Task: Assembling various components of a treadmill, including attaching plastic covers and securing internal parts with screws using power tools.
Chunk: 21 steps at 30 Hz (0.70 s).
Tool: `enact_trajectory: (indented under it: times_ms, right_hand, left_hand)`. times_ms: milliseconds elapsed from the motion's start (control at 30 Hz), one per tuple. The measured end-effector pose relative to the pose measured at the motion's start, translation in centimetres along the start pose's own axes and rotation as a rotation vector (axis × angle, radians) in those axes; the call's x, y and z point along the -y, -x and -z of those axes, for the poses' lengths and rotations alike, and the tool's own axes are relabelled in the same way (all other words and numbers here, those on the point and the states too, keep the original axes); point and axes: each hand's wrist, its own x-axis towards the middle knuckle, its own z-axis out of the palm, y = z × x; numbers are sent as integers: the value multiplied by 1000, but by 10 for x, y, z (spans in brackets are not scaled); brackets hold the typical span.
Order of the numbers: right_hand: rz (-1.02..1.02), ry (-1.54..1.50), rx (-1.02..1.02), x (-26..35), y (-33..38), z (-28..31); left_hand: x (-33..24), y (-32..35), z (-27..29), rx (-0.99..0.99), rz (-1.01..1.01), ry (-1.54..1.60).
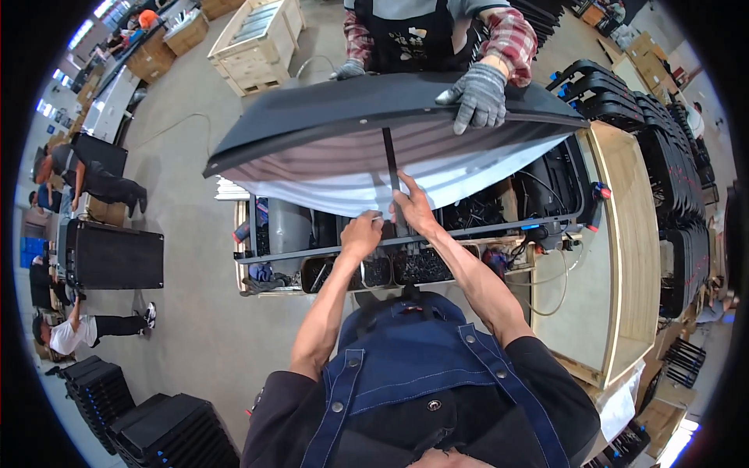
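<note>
- Our right hand (pixel 413 207) has its fingers spread and pressed flat on the thin black strip (pixel 390 168) that runs down the middle of the white panel face (pixel 328 183); nothing is gripped, it just pins the strip's lower end.
- Our left hand (pixel 361 232) is curled nearly shut just beside it, at the panel's near edge; whether it pinches a small part we cannot tell.
- The big panel (pixel 312 109) itself sits tilted over the work frame (pixel 406 238), dark back up, white face towards us.
- At its far edge, a co-worker's gloved hand (pixel 477 95) rests on top, with the other glove (pixel 349 70) at the far-left rim.
- Below our hands, the trays of small black parts (pixel 398 269) line the frame's near edge.
- The risk as we see it: the panel is only steadied by hands, so an uneven push could slide or tip it off the frame.
- The strip could also skew if our right fingers shift sideways.
</note>
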Motion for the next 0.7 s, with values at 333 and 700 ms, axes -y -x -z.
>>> enact_trajectory:
  times_ms: [333, 700]
  right_hand:
    - [-33, -19, -89, -4, 2, 8]
    - [-216, 248, 7, 26, 17, 39]
  left_hand:
    - [-27, 16, 109, -106, -138, 1152]
    - [-107, -10, 177, -585, -103, 1235]
